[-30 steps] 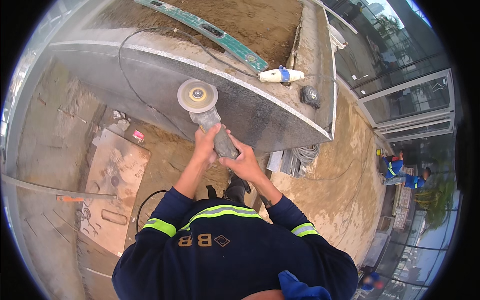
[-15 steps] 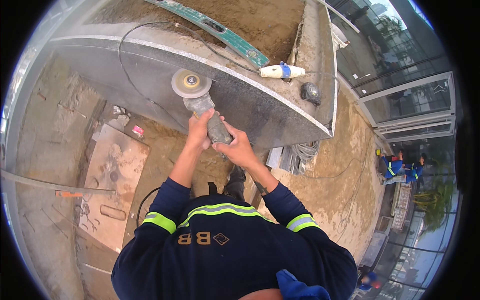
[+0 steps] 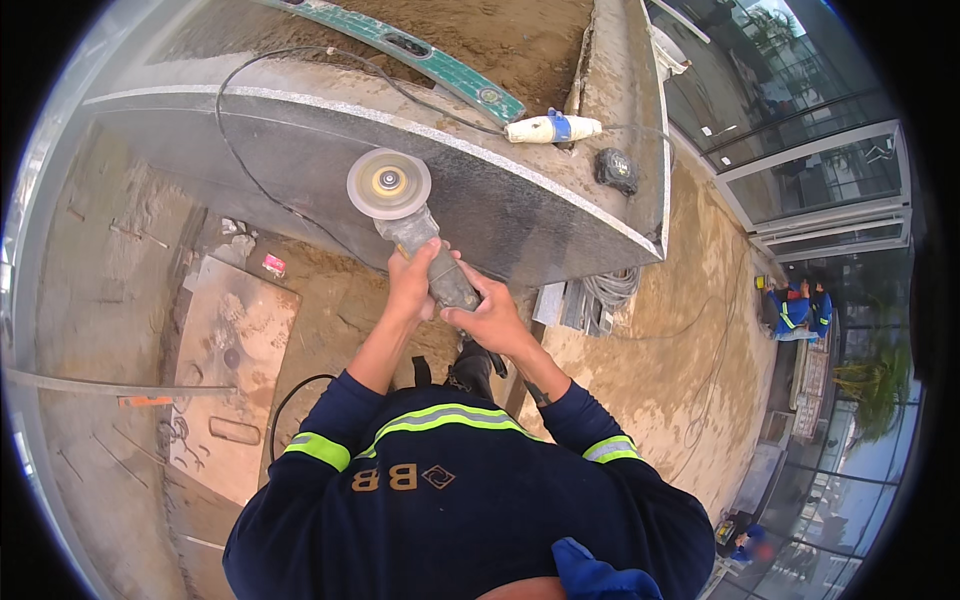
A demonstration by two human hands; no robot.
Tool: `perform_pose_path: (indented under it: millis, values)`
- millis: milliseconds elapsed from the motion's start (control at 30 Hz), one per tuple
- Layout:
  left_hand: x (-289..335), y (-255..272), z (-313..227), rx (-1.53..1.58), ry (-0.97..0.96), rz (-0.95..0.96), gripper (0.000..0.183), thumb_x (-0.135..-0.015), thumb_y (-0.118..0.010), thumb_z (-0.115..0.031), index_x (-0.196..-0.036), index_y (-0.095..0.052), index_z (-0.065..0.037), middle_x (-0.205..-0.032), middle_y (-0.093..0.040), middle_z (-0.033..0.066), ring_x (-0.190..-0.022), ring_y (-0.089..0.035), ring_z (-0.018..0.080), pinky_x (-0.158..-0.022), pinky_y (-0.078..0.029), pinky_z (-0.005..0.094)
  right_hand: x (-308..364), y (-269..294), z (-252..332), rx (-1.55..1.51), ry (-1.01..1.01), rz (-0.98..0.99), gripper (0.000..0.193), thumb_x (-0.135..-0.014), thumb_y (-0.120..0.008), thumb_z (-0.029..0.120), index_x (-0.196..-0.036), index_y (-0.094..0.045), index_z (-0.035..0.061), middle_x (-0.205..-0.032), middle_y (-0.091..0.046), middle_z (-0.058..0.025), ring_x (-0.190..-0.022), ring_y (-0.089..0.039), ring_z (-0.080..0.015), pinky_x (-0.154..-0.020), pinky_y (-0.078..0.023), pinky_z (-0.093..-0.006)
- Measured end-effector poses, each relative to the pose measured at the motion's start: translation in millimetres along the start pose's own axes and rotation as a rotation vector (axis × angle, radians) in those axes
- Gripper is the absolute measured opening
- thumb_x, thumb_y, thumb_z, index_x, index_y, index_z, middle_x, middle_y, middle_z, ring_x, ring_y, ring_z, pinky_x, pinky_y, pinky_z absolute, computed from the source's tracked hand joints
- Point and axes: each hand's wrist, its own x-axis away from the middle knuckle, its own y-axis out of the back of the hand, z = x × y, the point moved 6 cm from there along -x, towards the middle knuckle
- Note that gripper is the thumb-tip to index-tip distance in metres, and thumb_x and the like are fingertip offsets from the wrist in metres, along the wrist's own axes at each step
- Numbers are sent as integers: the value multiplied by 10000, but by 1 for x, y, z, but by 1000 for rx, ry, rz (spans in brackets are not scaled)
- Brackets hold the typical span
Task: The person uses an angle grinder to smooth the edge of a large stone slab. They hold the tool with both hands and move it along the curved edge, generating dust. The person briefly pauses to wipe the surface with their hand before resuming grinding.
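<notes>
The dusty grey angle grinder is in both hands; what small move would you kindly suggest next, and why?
I would probably ease the dusty grey angle grinder slightly rightward, because a thin dark cable hangs across the dark grey stone panel left of its round disc. Both hands grip its body, so a small shift seems manageable.

Bright, diffuse daylight; sandy ground [image 3: 690,350] at right well lit, shadows soft. Pale sky glare in the glass [image 3: 770,110] at right. Whitish haze washes out the left end of the wall [image 3: 320,160]; its top edge bows with the fisheye. Disc [image 3: 410,200] blurred. Distant workers [image 3: 797,308] small, soft. Corners black, rim fringed bluish.
</notes>
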Motion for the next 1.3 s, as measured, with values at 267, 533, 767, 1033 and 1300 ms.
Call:
perform_pose_path:
  millis: [267, 533, 767, 1033, 1300]
  values:
    - [-10, 7, -7, -32, 15, -26, 330, -962, -679, -199, -1186, -544, 1, -1037, -656, 138, -954, -694, 267, -822, -599, 425, -11, -5, 1, -7, -31, 28, 890, -787, -765, 58, -1578, -368, -34, -1367, -637, -131, -1035, -588, -89, -870, -499, -240]
    - [-29, 10, -24, 11, 10, -47, 304, -956, -688, -170, -1159, -554, 12, -1011, -650, 137, -929, -693, 269, -795, -591, 428, -36, -8, -3, -70, -73, 45, 874, -780, -767, 66, -1562, -391, -44, -1318, -654, -128, -841, -580, -60, -697, -510, -227]
    - [-14, 6, -8, -32, -5, -50, 397, -948, -715, -263, -1184, -555, 13, -1046, -658, 140, -977, -688, 274, -834, -597, 426, -19, 0, 9, -46, -16, 40, 875, -781, -759, 66, -1563, -383, -53, -1259, -673, -151, -1015, -618, -118, -868, -517, -265]
    - [5, -7, 10, -17, 21, -29, 373, -939, -720, -239, -1173, -556, 0, -1027, -649, 128, -952, -687, 263, -823, -585, 422, 6, 11, -2, -17, -4, -1, 904, -782, -792, 84, -1573, -372, -36, -1358, -654, -173, -1179, -578, -131, -1012, -463, -282]
    - [9, -13, 14, 13, 33, -25, 298, -945, -705, -160, -1157, -564, -4, -1018, -653, 119, -918, -696, 251, -793, -585, 409, 15, 13, -4, -67, -67, 7, 888, -797, -769, 45, -1587, -369, -9, -1411, -616, -137, -1233, -539, -128, -1076, -407, -284]
